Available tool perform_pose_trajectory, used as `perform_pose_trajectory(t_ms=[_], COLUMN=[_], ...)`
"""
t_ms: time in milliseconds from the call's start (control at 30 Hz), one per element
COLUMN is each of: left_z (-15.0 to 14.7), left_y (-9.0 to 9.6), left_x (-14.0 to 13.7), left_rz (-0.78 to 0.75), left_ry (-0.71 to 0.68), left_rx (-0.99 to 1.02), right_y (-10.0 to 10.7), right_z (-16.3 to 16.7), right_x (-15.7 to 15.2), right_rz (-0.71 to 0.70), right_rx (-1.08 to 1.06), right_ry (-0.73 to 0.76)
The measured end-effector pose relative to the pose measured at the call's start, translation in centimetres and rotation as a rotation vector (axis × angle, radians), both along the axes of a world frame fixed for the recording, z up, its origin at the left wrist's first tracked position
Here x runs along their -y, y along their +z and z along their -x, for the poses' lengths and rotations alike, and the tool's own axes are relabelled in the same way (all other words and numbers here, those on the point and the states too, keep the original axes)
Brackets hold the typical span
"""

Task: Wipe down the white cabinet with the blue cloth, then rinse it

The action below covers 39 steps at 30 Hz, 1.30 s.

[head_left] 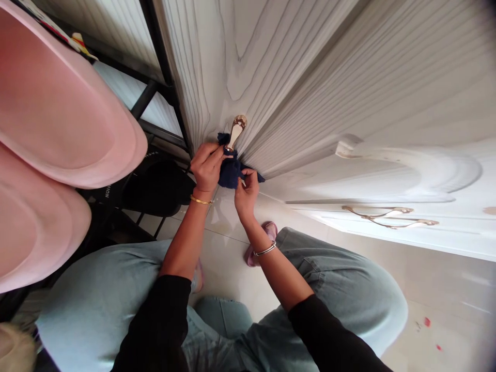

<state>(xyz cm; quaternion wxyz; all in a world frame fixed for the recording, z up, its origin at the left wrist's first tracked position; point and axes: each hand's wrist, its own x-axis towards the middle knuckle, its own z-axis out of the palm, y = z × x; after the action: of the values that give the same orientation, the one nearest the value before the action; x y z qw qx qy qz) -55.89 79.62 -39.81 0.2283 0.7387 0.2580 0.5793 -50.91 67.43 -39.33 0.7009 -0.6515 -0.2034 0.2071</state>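
Observation:
A dark blue cloth (229,174) is wrapped about the lower end of a gold and white door handle (236,134) on a pale wood-grain door. My left hand (206,164), with a gold bangle at the wrist, pinches the cloth on the handle's left side. On the right, my right hand (247,194) grips another part of the same cloth between thumb and fingers, a little lower. The cloth's far side is hidden behind the handle and my fingers.
Large pink slippers (96,144) sit on a black metal rack (147,98) close on the left, with black footwear (155,188) lower down. Two drawer handles (387,214) stick out from the white cabinet (318,204) at the right. Tiled floor (220,248) shows between my legs.

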Motion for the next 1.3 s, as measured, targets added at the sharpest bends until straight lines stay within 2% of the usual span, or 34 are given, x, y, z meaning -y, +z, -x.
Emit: perform_pose_trajectory(t_ms=[100, 200, 333, 533, 667, 733, 867, 1033, 1133, 1300], left_z=[0.0, -1.0, -2.5, -3.3, -3.2, -3.0, -1.8, -0.2, -0.3, -1.6], left_y=[1.5, 1.9, 0.5, -2.2, -2.7, -2.6, -1.2, 2.3, 4.0, 5.6], left_x=[0.9, 1.9, 2.1, 0.9, 0.5, 0.5, 1.5, 4.1, 4.5, 3.6], left_rz=[0.036, 0.145, 0.236, 0.321, 0.447, 0.444, 0.348, 0.263, 0.242, 0.252], left_ry=[0.012, 0.043, 0.080, 0.016, 0.005, 0.012, 0.034, 0.253, 0.206, 0.132], left_rx=[0.061, 0.178, 0.214, 0.237, 0.203, 0.171, 0.120, 0.176, 0.106, 0.101], right_y=[0.8, 1.6, 1.6, 0.8, 0.7, 0.8, 1.5, 2.6, 3.1, 3.2], right_z=[-0.1, -0.1, 0.1, 0.3, 0.2, 0.1, 0.3, 0.9, 1.4, 1.5], right_x=[-0.1, -0.2, -0.3, -0.3, 0.1, 0.4, 1.6, 3.6, 4.2, 4.1], right_rz=[-0.013, -0.025, -0.015, 0.002, 0.013, 0.017, 0.013, 0.000, 0.003, -0.034], right_rx=[0.018, 0.035, 0.049, 0.044, 0.038, 0.026, -0.003, 0.017, 0.048, 0.025], right_ry=[0.017, 0.018, -0.007, -0.037, -0.019, -0.009, -0.017, -0.105, -0.111, -0.092])
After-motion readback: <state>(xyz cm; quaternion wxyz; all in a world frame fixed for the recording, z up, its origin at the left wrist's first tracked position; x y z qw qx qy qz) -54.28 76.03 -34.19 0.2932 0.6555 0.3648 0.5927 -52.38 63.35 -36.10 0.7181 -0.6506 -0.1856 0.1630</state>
